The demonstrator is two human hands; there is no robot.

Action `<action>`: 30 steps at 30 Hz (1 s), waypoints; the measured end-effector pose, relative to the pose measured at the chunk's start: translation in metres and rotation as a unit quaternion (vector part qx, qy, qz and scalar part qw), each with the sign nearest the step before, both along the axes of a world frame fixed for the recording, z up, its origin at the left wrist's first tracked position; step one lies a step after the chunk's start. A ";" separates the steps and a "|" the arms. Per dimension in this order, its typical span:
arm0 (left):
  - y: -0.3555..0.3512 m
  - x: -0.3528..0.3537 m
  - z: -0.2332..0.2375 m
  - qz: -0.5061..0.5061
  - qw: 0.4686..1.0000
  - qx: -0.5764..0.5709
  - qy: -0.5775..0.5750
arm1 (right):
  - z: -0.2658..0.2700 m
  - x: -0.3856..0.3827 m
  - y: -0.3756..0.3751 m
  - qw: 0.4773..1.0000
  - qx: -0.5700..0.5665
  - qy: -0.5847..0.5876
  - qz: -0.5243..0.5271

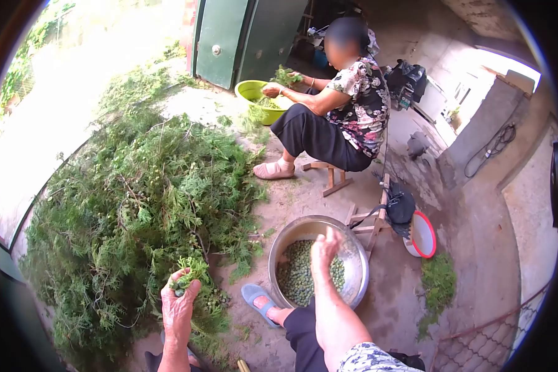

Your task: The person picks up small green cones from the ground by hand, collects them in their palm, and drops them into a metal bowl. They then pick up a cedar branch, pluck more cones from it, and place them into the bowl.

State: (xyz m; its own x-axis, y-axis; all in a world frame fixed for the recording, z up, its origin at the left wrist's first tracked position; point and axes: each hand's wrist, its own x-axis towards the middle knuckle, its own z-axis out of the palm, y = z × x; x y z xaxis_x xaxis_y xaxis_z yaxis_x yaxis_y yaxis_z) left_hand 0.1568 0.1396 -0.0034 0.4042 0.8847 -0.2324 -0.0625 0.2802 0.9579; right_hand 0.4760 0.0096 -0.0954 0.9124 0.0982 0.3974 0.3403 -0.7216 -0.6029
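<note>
My left hand [177, 310] is closed around a leafy cypress sprig [193, 270], at the near edge of a big heap of cut cypress branches [149, 180]. Over the wide metal basin [358, 273] on the ground is my right hand [324, 249]. Its fingers are smeared by motion, so whether they hold anything does not show. Many small round green cones or berries [296, 273] cover the basin's bottom, partly hidden by my right forearm.
Across from me a person [359, 105] sits on a low wooden stool [332, 177], handling greenery over a yellow-green basin [248, 93]. A red-rimmed white bucket [423, 234] lies tipped beside a wooden stool [373, 226]. Loose green clippings [437, 285] lie at right, near wire mesh [483, 338].
</note>
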 end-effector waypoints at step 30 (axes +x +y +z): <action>0.009 -0.009 0.003 -0.066 0.991 -0.090 -0.068 | 0.083 -0.177 0.075 0.768 0.192 0.370 0.486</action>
